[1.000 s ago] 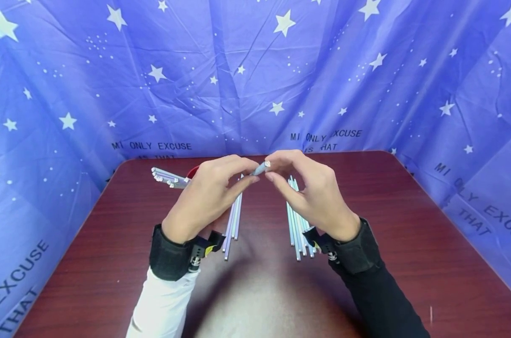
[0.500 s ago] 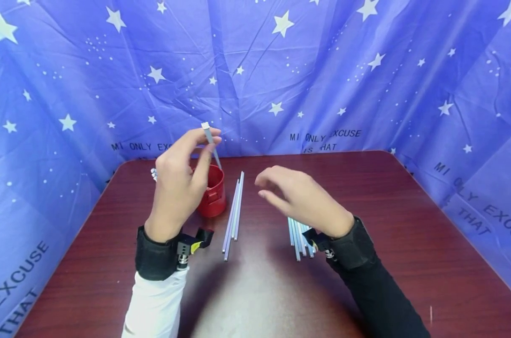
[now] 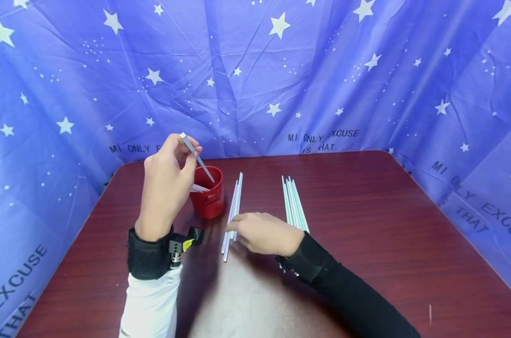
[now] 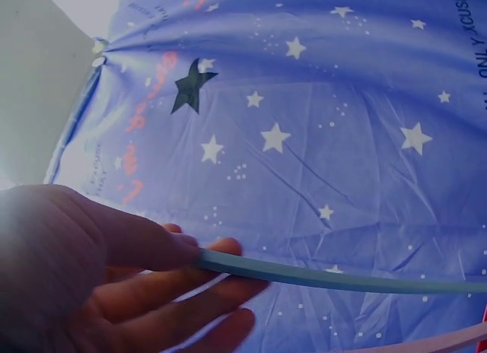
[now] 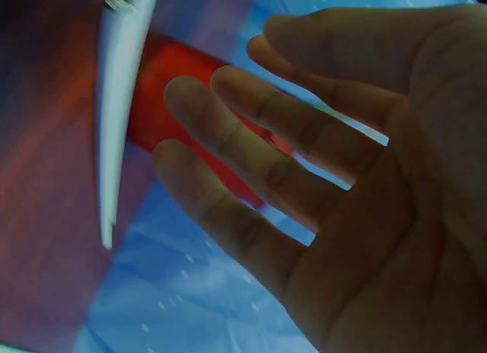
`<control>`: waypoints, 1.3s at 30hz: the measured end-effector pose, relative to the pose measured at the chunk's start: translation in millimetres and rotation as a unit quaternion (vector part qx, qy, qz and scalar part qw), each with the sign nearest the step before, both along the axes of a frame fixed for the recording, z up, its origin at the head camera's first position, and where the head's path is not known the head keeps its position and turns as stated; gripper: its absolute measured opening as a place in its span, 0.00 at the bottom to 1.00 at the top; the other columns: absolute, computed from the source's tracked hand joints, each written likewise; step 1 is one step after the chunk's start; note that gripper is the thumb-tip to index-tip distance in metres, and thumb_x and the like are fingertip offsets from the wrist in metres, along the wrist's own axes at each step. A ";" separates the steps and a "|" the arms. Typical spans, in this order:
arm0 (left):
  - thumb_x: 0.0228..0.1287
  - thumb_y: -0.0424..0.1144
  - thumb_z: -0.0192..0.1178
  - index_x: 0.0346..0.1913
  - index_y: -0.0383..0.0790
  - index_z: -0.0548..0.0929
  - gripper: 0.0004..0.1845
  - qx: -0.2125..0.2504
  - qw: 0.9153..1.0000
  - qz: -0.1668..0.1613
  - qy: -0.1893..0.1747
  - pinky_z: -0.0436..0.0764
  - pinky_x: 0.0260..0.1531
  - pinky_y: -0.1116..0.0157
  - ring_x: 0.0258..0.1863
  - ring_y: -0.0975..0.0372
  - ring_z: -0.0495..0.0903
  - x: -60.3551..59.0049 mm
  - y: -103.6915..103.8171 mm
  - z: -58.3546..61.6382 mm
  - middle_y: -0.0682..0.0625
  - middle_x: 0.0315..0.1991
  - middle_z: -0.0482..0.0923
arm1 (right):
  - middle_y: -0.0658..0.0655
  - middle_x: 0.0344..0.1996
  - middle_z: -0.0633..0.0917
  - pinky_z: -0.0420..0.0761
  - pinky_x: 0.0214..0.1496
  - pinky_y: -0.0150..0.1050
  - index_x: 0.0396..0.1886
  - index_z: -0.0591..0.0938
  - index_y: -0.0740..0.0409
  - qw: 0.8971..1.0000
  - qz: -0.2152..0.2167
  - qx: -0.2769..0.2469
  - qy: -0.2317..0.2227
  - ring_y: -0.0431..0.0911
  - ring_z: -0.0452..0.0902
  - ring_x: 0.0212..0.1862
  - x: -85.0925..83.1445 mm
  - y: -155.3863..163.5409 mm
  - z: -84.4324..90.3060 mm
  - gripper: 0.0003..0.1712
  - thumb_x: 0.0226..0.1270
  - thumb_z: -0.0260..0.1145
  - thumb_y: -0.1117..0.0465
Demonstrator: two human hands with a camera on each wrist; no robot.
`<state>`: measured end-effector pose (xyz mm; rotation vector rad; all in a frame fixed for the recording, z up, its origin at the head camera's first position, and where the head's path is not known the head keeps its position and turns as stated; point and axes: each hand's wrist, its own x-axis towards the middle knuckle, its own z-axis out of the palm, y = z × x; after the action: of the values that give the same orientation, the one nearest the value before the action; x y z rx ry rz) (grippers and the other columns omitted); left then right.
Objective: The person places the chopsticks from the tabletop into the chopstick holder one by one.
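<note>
My left hand (image 3: pixel 164 185) pinches a thin blue-grey stick (image 3: pixel 200 161) near its white upper end. The stick slants down to the right, its lower end at the mouth of a red bucket (image 3: pixel 209 206). In the left wrist view, thumb and fingers hold this long stick (image 4: pixel 335 278). A pale lilac stick (image 3: pixel 199 188) leans in the bucket, partly hidden by the left hand. My right hand (image 3: pixel 270 232) is over the near part of several lilac sticks (image 3: pixel 238 199) on the table. The right wrist view shows its fingers (image 5: pixel 251 163) extended, holding nothing, beside pale sticks (image 5: pixel 114 117).
Several pale blue-green sticks (image 3: pixel 295 204) lie on the dark red table (image 3: pixel 365 202), partly behind the right wrist. A small thin sliver (image 3: pixel 430 313) lies near the front right. Blue star-printed cloth (image 3: pixel 255 84) encloses the back and sides.
Both hands were together at the blue-grey stick; they have parted. The left hand has carried it left to the red bucket. The right hand has moved left and down to the lilac sticks.
</note>
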<state>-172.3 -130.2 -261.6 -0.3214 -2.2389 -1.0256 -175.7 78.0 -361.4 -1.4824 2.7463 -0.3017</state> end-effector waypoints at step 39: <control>0.77 0.38 0.63 0.57 0.38 0.89 0.13 -0.049 0.995 0.040 -0.072 0.78 0.48 0.45 0.52 0.43 0.84 -4.7 1.3 -2.3 0.41 0.51 0.92 | 0.49 0.42 0.86 0.85 0.55 0.35 0.48 0.83 0.56 0.979 0.023 -0.196 0.056 0.39 0.84 0.46 -5.3 14.6 33.8 0.06 0.77 0.67 0.68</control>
<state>-177.1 -128.9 -263.9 -0.2027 -2.4150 -0.9253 -181.0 92.6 -327.6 -1.6857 2.8539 -0.8254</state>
